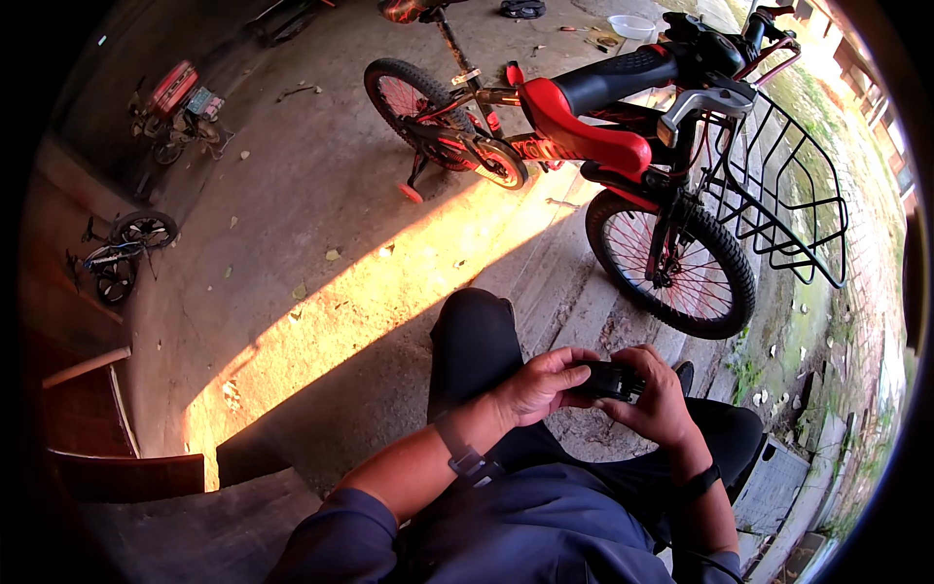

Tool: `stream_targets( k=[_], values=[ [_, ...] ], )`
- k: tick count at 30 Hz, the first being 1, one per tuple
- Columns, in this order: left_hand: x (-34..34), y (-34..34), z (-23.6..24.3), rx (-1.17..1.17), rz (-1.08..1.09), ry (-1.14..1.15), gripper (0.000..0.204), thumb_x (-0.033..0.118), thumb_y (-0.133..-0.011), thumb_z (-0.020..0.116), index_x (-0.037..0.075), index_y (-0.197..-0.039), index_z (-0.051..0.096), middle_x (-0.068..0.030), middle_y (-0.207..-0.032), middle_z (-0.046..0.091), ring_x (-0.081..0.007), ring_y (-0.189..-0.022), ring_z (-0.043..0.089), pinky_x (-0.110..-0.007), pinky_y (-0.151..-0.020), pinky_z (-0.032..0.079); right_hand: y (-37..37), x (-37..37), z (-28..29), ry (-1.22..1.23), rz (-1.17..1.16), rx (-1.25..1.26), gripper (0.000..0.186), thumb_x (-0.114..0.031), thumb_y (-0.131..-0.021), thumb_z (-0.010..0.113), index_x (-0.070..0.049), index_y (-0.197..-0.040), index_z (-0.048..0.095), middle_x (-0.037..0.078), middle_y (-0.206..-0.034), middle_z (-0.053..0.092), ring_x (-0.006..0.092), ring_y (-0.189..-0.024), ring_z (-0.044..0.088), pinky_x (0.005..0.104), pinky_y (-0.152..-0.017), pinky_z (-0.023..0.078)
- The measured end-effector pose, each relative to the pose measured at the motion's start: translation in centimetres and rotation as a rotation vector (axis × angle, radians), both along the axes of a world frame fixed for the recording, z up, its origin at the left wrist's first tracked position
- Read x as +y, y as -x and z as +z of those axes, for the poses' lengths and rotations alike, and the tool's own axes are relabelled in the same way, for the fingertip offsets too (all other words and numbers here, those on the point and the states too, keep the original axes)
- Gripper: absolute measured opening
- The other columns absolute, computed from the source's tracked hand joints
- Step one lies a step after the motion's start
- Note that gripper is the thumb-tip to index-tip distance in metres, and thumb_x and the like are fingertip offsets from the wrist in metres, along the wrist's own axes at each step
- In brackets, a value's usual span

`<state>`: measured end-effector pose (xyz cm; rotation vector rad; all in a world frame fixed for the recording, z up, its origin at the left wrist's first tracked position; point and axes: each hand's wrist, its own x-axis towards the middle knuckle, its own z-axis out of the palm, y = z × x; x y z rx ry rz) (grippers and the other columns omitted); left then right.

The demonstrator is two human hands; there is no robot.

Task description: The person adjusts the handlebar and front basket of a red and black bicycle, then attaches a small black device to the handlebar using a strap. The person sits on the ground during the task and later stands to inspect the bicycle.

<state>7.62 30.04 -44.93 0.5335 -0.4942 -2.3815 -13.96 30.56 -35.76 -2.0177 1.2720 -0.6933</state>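
Observation:
A small black object [609,381] sits between my hands above my lap, held low at the center right. My left hand [545,384] grips its left end with the thumb on top, and my right hand [654,399] wraps round its right end. What it is exactly is too small to tell. Ahead of me stands a black and red bicycle [584,136] with red-spoked wheels and a black wire basket [788,195] by its front wheel.
Concrete floor [272,224] with a sunlit strip stretches left. A small bicycle [117,258] and a red-topped vehicle [180,112] stand at the left. Wooden furniture [126,467] is at the lower left. A white basin [630,24] and scattered tools [598,41] lie beyond the bicycle.

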Motion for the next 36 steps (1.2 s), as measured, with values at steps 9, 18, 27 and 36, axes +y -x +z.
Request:
stream_targets(
  k=[9, 18, 27, 36],
  values=[
    [0.1, -0.1, 1.5, 0.093, -0.074, -0.048, 0.052, 0.038, -0.096, 0.069, 0.006, -0.135, 0.052, -0.0062, -0.125, 0.062, -0.0186, -0.109, 0.066, -0.035, -0.093, 0.058, -3.2, 0.3, -1.9, -0.129, -0.125, -0.479, 0.057, -0.021, -0.077, 0.086, -0.006, -0.121, 0.052, 0.010, -0.113, 0.063, 0.0222, -0.110, 0.061, 0.0362, -0.095, 0.050],
    [0.6, 0.3, 0.5, -0.073, -0.338, 0.066, 0.054, 0.062, -0.093, 0.062, 0.012, -0.112, 0.063, -0.0029, -0.092, 0.071, -0.0148, -0.085, 0.070, -0.028, -0.071, 0.053, -4.1, -0.2, -0.5, -0.427, -0.120, -0.612, 0.037, -0.001, -0.088, 0.067, -0.007, -0.119, 0.049, 0.003, -0.095, 0.060, 0.0101, -0.084, 0.059, 0.0255, -0.075, 0.050],
    [0.2, 0.7, 1.3, -0.149, -0.194, 0.180, 0.046, 0.026, -0.100, 0.065, 0.014, -0.141, 0.051, 0.0023, -0.123, 0.062, -0.0096, -0.115, 0.060, -0.032, -0.090, 0.052, -4.3, -0.7, -3.0, -0.166, -0.297, -0.410, 0.046, -0.016, -0.088, 0.080, -0.004, -0.121, 0.049, 0.003, -0.090, 0.053, 0.0104, -0.082, 0.051, 0.0257, -0.072, 0.047],
    [0.7, 0.6, -0.1, -0.142, -0.280, 0.230, 0.051, 0.038, -0.100, 0.064, 0.009, -0.140, 0.051, -0.0030, -0.122, 0.064, -0.0159, -0.114, 0.063, -0.031, -0.090, 0.054, -1.0, 0.0, -2.8, -0.695, -0.094, -0.814, 0.045, -0.008, -0.087, 0.080, -0.005, -0.125, 0.056, 0.002, -0.103, 0.062, 0.0095, -0.090, 0.060, 0.0247, -0.079, 0.052]
  ],
)
